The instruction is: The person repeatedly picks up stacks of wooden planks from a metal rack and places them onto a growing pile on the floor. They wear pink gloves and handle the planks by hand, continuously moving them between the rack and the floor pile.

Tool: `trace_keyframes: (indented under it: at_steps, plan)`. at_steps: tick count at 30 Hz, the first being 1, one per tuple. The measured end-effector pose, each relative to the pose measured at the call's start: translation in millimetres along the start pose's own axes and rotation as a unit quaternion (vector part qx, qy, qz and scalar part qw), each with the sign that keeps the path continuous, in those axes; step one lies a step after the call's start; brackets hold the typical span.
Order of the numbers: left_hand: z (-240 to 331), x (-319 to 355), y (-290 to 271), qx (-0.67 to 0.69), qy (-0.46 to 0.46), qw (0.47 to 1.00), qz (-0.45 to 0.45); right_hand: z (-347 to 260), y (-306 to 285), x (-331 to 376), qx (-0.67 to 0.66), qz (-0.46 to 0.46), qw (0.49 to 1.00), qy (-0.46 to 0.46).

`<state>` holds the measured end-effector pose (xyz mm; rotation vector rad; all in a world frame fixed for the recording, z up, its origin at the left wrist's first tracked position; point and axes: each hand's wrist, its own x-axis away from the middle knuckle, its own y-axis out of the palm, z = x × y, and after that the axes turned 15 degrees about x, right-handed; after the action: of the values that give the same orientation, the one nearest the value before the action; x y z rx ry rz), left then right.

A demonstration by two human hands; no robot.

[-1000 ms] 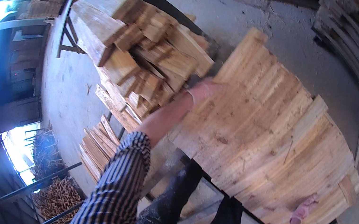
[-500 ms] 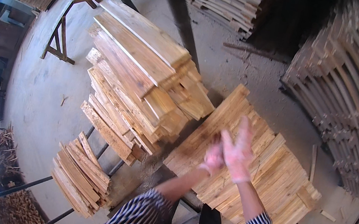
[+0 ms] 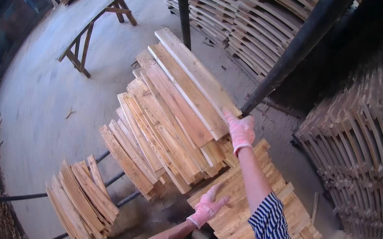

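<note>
Both hands wear pinkish-white knit gloves. My right hand (image 3: 240,132) is at the near right end of the topmost wooden plank (image 3: 195,69) on a loose pile, its thumb side over the top face and its other fingers curled at the end. Part of that grip is hidden from view. Lower and to the left, my left hand (image 3: 209,206) hangs with fingers apart and holds nothing. It is beside the left edge of a flat, tightly laid stack of boards (image 3: 258,208). More planks (image 3: 164,130) of uneven width lie under the top one.
A smaller bundle of boards (image 3: 82,200) rests on dark metal bars (image 3: 114,177) at lower left. Dark posts (image 3: 297,56) rise behind the pile. Tall stacks of curved slats (image 3: 368,135) stand at right and back. A wooden trestle (image 3: 86,32) stands on the floor at upper left.
My hands, together over the flat stack before, have parted. The right has reached up to the top plank's end; the left has moved down and left, opening. The view has shifted.
</note>
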<state>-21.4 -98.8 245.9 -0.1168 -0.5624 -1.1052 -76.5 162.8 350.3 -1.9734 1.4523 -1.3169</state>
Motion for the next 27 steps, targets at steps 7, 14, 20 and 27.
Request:
trace_keyframes:
  at_steps: [7,14,20,27]
  plan:
    - [66.1,-33.2,-13.4,0.233,-0.050,0.966,-0.105,17.1,-12.8,-10.2,-0.224,-0.120,0.967,-0.011]
    - [106.4,-73.1,-44.6,0.477,-0.048,0.865,-0.144,128.7,-46.0,143.5,-0.377,-0.318,0.870,0.011]
    - [50.0,-60.4,38.9,0.519,-0.061,0.843,-0.127,354.6,-135.5,251.5,-0.196,-0.407,0.889,0.072]
    - [-103.1,66.5,180.4,0.267,-0.249,0.886,-0.285,427.4,-100.8,248.3,-0.070,-0.036,0.996,-0.033]
